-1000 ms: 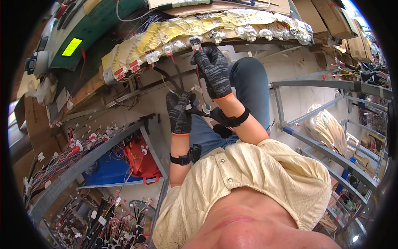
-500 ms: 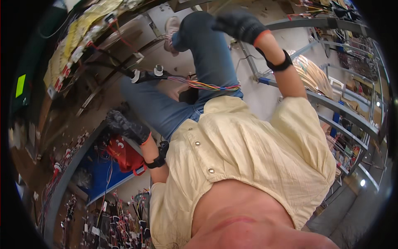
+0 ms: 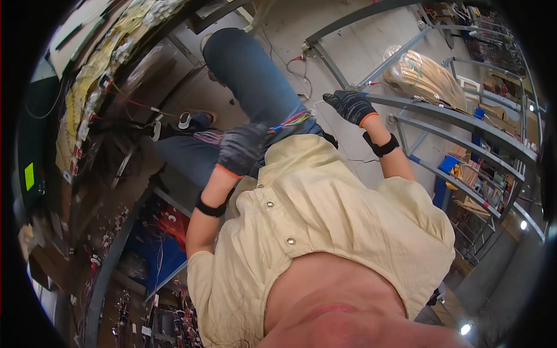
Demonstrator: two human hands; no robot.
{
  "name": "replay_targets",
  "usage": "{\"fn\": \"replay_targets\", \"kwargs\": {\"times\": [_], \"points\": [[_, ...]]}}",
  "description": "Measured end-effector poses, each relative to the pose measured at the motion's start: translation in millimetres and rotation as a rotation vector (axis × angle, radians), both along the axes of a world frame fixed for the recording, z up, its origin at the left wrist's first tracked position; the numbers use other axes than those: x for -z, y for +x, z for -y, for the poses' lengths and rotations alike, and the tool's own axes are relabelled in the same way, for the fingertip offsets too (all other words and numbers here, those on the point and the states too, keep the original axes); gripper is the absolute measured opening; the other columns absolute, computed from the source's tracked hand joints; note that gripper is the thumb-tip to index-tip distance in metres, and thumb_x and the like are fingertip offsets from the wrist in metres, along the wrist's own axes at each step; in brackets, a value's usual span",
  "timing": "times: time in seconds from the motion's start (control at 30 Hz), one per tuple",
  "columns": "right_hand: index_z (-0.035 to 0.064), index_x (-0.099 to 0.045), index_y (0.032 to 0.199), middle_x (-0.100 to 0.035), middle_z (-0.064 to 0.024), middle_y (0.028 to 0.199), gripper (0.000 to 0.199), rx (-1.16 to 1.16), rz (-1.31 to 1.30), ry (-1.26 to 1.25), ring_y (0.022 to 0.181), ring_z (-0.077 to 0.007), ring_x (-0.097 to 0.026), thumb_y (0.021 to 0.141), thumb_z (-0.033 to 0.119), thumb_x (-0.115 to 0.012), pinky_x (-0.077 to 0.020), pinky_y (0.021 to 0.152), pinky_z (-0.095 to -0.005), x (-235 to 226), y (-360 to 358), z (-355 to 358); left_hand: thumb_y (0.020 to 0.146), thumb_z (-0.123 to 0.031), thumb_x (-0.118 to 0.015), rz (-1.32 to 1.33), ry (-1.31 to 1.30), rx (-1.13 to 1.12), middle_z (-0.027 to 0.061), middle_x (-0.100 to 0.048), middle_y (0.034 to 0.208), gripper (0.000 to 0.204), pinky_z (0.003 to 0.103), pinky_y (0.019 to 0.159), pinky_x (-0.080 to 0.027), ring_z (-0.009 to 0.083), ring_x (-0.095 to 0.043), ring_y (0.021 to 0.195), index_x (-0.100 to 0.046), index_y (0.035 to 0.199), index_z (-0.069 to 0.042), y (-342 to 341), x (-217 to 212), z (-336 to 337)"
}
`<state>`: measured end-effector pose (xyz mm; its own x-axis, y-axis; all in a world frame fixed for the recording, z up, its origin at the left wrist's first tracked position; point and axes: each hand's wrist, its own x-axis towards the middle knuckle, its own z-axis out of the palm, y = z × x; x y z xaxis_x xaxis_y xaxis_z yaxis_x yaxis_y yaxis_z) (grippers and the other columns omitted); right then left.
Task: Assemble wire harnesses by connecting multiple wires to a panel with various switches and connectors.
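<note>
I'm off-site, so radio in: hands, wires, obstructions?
Left hand over coloured wires, grip unclear. Right hand open, nothing visible in it. Grey metal frame close beside right hand.

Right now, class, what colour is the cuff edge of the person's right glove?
Orange; the cuff edge shows best in the head view.

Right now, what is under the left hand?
Coloured wires show on both sides of the left hand, with jeans beneath. The stretch directly under it is covered; any grip is unclear.
</note>
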<state>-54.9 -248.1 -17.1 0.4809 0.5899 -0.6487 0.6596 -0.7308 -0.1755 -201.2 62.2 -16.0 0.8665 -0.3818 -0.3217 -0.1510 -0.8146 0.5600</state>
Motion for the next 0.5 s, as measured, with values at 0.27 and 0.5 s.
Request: {"fn": "replay_targets", "kwargs": {"times": [0.27, 0.5], "points": [[0.0033, -0.06, 0.115, -0.067, -0.0116, 0.095, 0.039, 0.985, -0.603, 0.447, 0.084, -0.0206, -0.062, 0.087, 0.03, -0.063, -0.0479, 0.081, -0.0302, 30.3, -22.9, -37.4, 0.077, -0.018, -0.062, 0.2, -0.172, -0.208, 0.0136, -0.063, 0.075, 0.017, 0.041, 0.07, -0.046, 0.0308, -0.061, 0.074, -0.066, 0.088, -0.006, -46.9, -26.1, -44.7], [0.0034, -0.063, 0.106, -0.067, -0.0128, 0.09, 0.038, 0.952, -0.22, 0.765, 0.08, -0.0191, -0.062, 0.081, 0.031, -0.071, -0.0477, 0.076, -0.0306, 57.8, -14.6, -81.2, 0.08, -0.024, -0.06, 0.06, 0.065, -0.205, 0.0157, -0.064, 0.085, 0.022, 0.044, 0.081, -0.045, 0.0322, -0.06, 0.084, -0.066, 0.091, -0.006, -74.0, 15.7, -47.8]]}}
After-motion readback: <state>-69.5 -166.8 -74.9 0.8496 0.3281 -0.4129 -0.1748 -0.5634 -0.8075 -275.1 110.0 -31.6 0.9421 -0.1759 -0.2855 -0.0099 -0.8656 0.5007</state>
